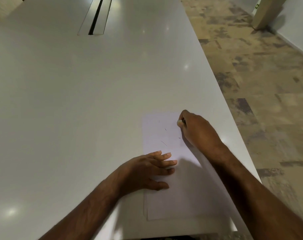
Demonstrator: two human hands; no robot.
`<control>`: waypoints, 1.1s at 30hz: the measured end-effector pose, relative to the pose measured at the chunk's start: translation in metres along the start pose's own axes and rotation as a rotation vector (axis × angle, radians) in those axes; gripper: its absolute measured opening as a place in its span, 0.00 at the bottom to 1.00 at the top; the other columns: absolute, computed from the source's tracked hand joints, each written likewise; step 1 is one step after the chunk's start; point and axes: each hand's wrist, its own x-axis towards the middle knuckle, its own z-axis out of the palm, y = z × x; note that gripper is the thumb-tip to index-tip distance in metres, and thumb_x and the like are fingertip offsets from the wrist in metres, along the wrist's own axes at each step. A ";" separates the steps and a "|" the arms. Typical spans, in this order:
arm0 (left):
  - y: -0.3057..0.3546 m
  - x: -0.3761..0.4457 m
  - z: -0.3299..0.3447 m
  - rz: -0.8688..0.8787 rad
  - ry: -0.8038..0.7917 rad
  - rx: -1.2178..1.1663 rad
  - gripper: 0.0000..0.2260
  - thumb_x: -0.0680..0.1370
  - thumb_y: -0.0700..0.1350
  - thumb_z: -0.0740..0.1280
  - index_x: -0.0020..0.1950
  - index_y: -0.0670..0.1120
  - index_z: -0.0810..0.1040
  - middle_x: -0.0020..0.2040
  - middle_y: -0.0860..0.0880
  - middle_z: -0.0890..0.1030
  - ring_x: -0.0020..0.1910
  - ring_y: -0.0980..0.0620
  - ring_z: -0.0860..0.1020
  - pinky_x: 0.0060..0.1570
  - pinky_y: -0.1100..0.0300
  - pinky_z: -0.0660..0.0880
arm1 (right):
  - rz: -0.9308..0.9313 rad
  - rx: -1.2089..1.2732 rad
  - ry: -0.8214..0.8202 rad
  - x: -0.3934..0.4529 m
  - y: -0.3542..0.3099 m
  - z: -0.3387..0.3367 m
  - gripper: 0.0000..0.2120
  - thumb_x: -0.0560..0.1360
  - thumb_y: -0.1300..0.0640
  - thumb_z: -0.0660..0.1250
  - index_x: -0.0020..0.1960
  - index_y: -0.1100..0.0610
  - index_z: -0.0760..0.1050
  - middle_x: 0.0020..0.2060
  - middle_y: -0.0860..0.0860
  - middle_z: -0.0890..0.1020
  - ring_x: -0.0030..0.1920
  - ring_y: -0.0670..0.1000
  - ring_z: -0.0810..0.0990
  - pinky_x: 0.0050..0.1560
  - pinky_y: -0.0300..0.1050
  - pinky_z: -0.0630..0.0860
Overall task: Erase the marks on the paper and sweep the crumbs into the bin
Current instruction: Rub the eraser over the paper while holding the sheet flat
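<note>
A white sheet of paper [164,132] lies near the table's right edge, with a few short dark pencil marks [163,143] on its upper half. My right hand [197,130] rests on the paper's far right corner, fingers closed around a small pale eraser [179,122] that touches the sheet. My left hand [150,168] lies flat on the paper's lower left part with fingers spread, pressing it down. No bin is in view.
The long white table [78,101] stretches away to the left and far side, with a cable slot [95,16] in its middle at the back. Its right edge runs close beside the paper; patterned floor [259,84] lies beyond.
</note>
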 end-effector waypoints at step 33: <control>-0.004 -0.002 0.003 -0.055 -0.003 -0.086 0.20 0.78 0.55 0.73 0.68 0.49 0.81 0.75 0.59 0.72 0.79 0.60 0.61 0.79 0.58 0.56 | 0.054 0.045 0.064 -0.001 0.015 -0.003 0.08 0.87 0.52 0.62 0.55 0.55 0.75 0.45 0.51 0.84 0.42 0.52 0.81 0.45 0.50 0.78</control>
